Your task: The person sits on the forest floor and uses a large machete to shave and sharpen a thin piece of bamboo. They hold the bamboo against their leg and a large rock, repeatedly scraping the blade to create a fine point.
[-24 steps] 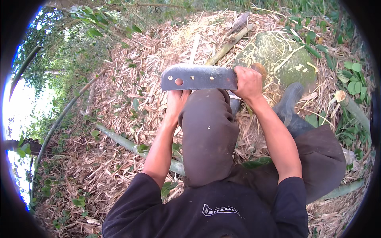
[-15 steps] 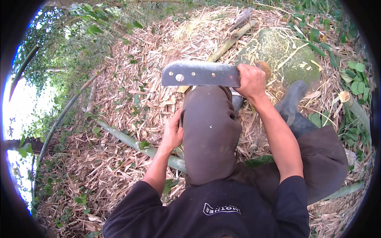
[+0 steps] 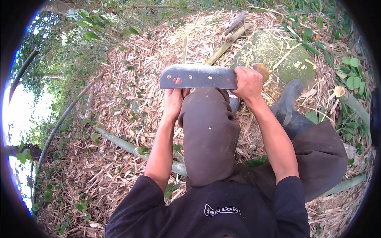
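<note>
Since half a second ago, the left hand has gone forward from beside the brown-trousered knee to the underside of the cleaver, near the blade's far left end; a pale strip now stands up beyond the blade's upper edge, while the cleaver itself has hardly shifted. Right hand has its fingers clenched round the handle, whose wooden butt shows past the fist. Left fingers are mostly hidden behind the blade, so I cannot tell whether they grasp the strip. Crosswise in front of the knee lies the broad, dark, holed blade; whether it touches the trouser cloth is unclear.

As for progress, one strip is at the blade, its lower part out of sight, so how much of it has been worked and how much is left cannot be told. Pale shavings lie on the mossy boulder ahead, near the right boot, and a long green bamboo pole lies on the litter to the left
</note>
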Tool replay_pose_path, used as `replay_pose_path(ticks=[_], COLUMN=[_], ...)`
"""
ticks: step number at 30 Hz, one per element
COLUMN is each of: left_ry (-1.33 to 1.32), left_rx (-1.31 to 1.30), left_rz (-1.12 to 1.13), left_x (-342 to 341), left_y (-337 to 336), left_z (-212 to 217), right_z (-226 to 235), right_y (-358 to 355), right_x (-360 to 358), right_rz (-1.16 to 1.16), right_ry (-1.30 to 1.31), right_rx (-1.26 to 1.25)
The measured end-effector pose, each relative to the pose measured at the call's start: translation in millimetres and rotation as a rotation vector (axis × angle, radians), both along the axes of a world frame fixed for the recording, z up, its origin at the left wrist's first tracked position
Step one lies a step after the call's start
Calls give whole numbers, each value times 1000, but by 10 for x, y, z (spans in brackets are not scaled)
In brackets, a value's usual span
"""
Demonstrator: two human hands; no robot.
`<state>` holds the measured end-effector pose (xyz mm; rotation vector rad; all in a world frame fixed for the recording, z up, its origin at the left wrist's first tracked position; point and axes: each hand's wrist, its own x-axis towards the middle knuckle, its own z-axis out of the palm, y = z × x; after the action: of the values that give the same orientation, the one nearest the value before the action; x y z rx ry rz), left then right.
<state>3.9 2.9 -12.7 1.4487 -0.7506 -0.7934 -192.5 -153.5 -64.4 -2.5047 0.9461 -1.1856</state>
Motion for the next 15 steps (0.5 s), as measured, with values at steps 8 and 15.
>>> replay_pose_path(ticks=[8, 15], left_ry=[37, -551], left_rx=[-59, 164], left_rz=[-34, -105], left_x=[-168, 6], left_y=[-273, 35], left_z=[157, -47], right_z=[-44, -55], right_y=[-27, -28], right_x=[6, 9], right_rz=[43, 53], right_ry=[-14, -11], right_rx=[16, 34])
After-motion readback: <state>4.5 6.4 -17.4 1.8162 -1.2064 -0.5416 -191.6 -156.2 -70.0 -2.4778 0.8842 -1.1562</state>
